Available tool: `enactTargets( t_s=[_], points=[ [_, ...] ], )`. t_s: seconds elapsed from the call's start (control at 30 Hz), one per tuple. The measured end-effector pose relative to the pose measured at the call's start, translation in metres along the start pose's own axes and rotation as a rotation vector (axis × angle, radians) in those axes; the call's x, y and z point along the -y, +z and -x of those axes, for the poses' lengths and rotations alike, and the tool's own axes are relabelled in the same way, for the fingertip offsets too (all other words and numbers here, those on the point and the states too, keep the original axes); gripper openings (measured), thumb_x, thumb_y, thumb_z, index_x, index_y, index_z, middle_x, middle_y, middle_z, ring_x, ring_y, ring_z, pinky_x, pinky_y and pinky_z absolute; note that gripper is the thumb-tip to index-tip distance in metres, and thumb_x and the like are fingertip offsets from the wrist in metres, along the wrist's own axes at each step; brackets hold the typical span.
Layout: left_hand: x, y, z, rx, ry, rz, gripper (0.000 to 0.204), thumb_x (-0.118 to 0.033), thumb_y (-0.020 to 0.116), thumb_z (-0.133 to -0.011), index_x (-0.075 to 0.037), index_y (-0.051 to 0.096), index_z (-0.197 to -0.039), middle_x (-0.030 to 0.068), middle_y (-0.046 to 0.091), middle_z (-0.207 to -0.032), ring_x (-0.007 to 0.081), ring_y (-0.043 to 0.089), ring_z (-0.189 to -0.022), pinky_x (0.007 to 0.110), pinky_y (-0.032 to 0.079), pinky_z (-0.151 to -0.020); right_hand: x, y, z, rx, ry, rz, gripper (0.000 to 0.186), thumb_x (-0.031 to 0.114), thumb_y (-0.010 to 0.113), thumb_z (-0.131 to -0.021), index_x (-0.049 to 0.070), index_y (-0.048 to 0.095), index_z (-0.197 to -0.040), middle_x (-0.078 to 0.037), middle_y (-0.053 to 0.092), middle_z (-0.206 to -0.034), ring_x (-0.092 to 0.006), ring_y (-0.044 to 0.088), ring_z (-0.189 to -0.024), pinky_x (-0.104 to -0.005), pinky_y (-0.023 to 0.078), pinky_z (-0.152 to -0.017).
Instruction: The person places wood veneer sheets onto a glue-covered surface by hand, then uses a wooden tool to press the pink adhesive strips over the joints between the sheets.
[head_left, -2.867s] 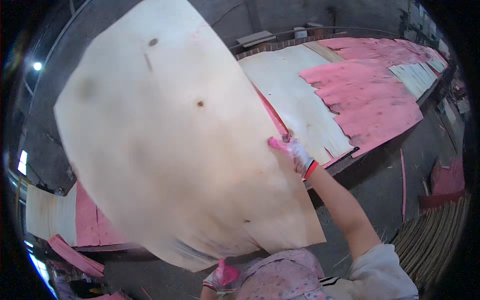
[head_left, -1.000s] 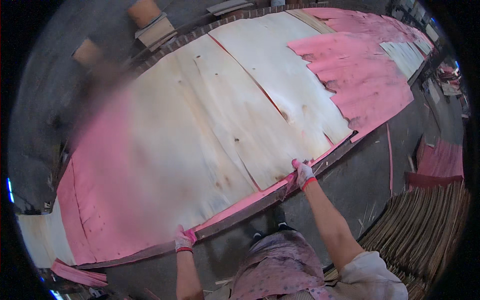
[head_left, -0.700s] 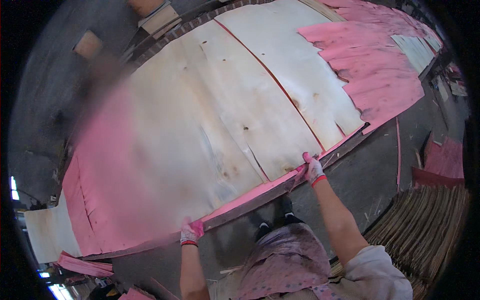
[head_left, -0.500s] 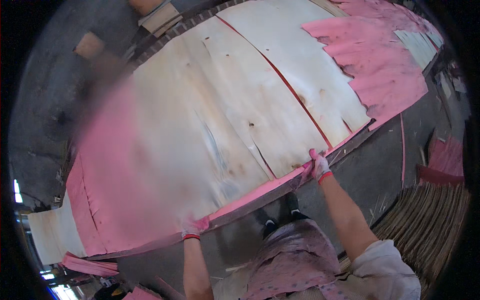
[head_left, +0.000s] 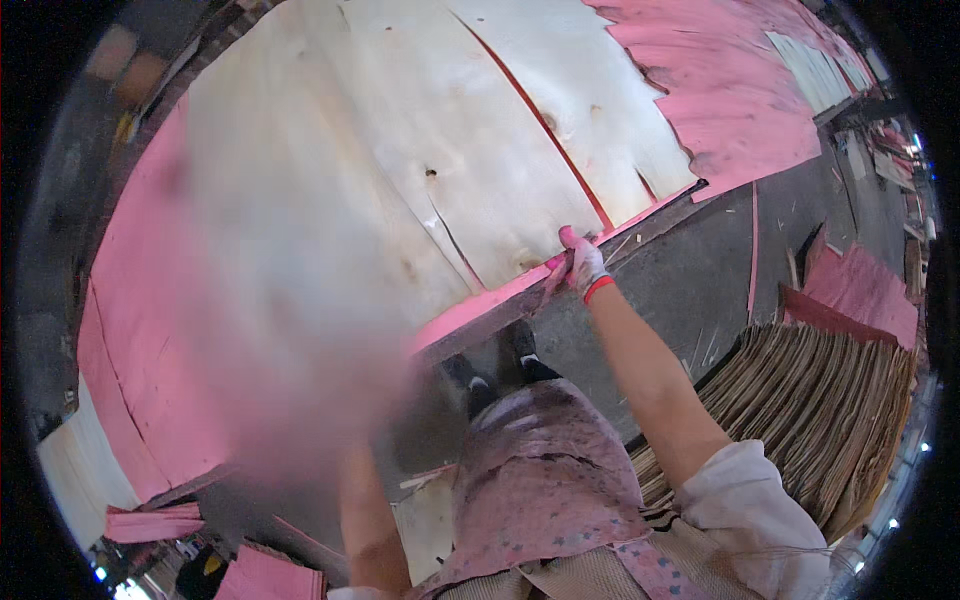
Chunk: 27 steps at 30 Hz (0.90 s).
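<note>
Grey floor (head_left: pixel 685 310) lies at 4 o'clock, pale sheet (head_left: pixel 500 150) at 10, from the adjacent right hand (head_left: pixel 586 267); long axis 11-to-5. Fingers part-curled, hold unclear; left hand blur-hidden, state indeterminable.

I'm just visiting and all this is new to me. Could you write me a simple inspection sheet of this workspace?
Surface: broad pink layer, partly covered by pale sheets.
Job's things: two pale sheets side by side, a narrow reddish gap between them; the left one has a knot and a split.
Clutter: pink strip and small scraps on the floor.
Hands: right hand, gloved, at the near edge, grip unclear; left hand lost in blur, only its forearm visible.
Cables: nothing seen.
Surroundings: brown layered stack at right; pink pieces at lower left.
</note>
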<state>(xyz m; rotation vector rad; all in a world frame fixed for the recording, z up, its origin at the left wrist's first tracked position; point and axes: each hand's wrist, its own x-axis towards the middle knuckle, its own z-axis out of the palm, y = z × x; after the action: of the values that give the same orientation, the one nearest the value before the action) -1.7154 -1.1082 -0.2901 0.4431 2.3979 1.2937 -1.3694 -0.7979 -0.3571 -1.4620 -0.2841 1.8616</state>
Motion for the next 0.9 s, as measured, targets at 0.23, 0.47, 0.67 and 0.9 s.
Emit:
enactTargets(
  t_s=[0.23,0.47,0.67,0.9],
  points=[
    [-0.033,0.036,-0.009,0.411,0.164,-1.089,0.109,-0.051,0.073,-0.062,0.006,0.025,-0.141,0.0302,0.026,-0.146,0.0386,0.026,-0.137,0.038,0.026,-0.112,0.062,0.0,0.051,0.111,0.047,0.861,0.042,0.034,0.072,-0.079,0.001,0.058,-0.102,-0.006,0.063,-0.075,-0.0137,0.058,-0.065,-0.0308,0.048,-0.053],
    [-0.027,0.042,-0.008,0.459,0.054,-1.138,0.11,-0.056,0.074,-0.065,0.001,0.022,-0.144,0.028,0.026,-0.147,0.0384,0.03,-0.135,0.043,0.031,-0.108,-0.013,0.064,0.107,0.288,-0.318,1.246,0.049,0.037,0.072,-0.071,0.001,0.062,-0.103,-0.015,0.067,-0.092,-0.0241,0.065,-0.086,-0.0342,0.05,-0.079],
    [-0.027,0.047,-0.007,0.355,0.097,-1.175,0.108,-0.053,0.075,-0.065,-0.002,0.022,-0.145,0.0251,0.026,-0.148,0.0367,0.032,-0.135,0.043,0.034,-0.106,-0.091,0.131,0.1,0.134,-0.462,1.568,0.043,0.029,0.067,-0.073,0.004,0.057,-0.107,-0.018,0.066,-0.098,-0.0342,0.063,-0.091,-0.0435,0.05,-0.079],
    [-0.02,0.047,-0.008,0.337,0.077,-1.141,0.111,-0.051,0.076,-0.065,-0.001,0.019,-0.145,0.0289,0.027,-0.146,0.0375,0.031,-0.135,0.04,0.032,-0.108,-0.085,0.14,0.095,0.132,-0.492,1.609,0.033,0.027,0.064,-0.078,0.008,0.058,-0.105,-0.014,0.067,-0.094,-0.033,0.064,-0.087,-0.0462,0.05,-0.075]
  ],
)
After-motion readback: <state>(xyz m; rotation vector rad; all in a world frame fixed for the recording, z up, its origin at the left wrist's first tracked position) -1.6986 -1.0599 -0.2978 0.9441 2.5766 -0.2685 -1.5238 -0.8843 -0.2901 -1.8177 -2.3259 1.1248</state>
